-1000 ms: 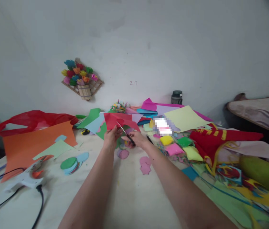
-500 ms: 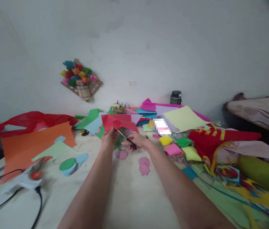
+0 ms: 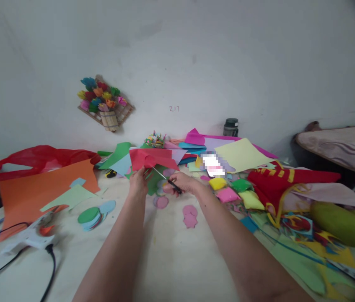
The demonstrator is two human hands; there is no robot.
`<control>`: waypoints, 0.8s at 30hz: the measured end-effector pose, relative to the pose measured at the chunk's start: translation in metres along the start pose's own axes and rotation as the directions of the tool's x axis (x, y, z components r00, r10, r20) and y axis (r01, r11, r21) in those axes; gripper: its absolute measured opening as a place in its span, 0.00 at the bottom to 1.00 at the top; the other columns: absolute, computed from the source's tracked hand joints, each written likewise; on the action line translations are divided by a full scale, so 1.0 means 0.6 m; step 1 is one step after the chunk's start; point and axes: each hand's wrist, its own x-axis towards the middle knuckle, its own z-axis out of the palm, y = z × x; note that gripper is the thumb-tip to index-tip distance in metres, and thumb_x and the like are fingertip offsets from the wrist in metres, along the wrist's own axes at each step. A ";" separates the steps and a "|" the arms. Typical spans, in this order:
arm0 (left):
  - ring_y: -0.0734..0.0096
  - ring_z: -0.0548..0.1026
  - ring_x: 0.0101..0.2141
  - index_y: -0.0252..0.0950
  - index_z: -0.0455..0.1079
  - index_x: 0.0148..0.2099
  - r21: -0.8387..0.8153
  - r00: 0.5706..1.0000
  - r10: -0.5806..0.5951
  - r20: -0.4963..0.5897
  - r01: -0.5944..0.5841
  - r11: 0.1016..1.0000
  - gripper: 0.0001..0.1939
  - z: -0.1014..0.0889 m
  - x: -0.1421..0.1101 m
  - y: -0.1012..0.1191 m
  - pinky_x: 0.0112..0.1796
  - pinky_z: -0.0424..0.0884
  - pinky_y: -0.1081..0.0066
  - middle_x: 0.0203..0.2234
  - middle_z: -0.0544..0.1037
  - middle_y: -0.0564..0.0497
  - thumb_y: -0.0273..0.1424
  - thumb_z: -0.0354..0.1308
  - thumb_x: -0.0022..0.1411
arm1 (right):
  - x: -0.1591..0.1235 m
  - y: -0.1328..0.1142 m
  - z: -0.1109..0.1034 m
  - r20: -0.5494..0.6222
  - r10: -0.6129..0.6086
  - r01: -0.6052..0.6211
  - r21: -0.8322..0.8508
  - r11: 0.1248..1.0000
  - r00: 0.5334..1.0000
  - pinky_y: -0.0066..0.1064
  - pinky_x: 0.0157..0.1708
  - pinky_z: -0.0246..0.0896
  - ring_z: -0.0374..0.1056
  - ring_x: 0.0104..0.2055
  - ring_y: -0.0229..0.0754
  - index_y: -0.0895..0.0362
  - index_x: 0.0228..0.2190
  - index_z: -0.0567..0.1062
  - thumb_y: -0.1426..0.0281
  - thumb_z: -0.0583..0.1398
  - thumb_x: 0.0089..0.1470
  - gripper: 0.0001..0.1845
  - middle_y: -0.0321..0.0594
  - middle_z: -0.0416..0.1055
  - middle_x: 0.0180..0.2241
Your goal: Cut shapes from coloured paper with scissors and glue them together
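My left hand pinches the lower edge of a sheet of red paper, held up above the table. My right hand is wrapped round the dark handles of a pair of scissors. The blades point up and left, their tips at the lower edge of the red paper close to my left fingers. A curved cut line shows in the paper there. Under my hands lie green paper and paper circles. Pink cut-out shapes rest nearer to me.
To the left are a white glue gun with black cords, green and blue paper discs and a large orange sheet. On the right lie coloured packets, a red garment, paper scraps and a green fruit.
My left hand and the red paper have shifted slightly left. The scissors have followed the paper's lower edge, and the curved cut has turned to face differently. My right hand stays nearly in place.
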 end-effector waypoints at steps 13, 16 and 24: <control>0.66 0.77 0.33 0.34 0.67 0.28 -0.035 0.988 0.046 0.148 -0.041 0.999 0.02 0.006 0.003 0.021 0.38 0.71 0.67 0.24 0.77 0.48 0.26 0.55 0.52 | 0.018 0.022 -0.009 -0.131 0.054 -0.074 -0.153 0.985 0.990 0.21 0.12 0.48 0.60 0.14 0.32 0.60 0.21 0.70 0.59 0.62 0.43 0.15 0.33 0.63 0.12; 0.63 0.77 0.31 0.33 0.67 0.28 -0.031 0.974 0.053 0.221 -0.047 0.998 0.04 0.009 0.000 0.020 0.38 0.71 0.64 0.24 0.78 0.47 0.28 0.59 0.48 | 0.034 0.024 0.000 -0.383 -0.088 -0.003 -0.231 0.973 0.919 0.22 0.18 0.54 0.65 0.18 0.34 0.59 0.24 0.73 0.61 0.60 0.46 0.13 0.36 0.69 0.17; 0.62 0.77 0.31 0.32 0.68 0.28 0.015 0.948 0.102 0.301 -0.112 0.994 0.14 0.002 -0.001 0.007 0.35 0.71 0.66 0.24 0.78 0.47 0.34 0.67 0.40 | 0.022 0.005 -0.007 -0.645 -0.206 -0.141 -0.443 0.885 0.735 0.25 0.31 0.58 0.69 0.37 0.41 0.54 0.35 0.75 0.62 0.58 0.49 0.13 0.40 0.75 0.34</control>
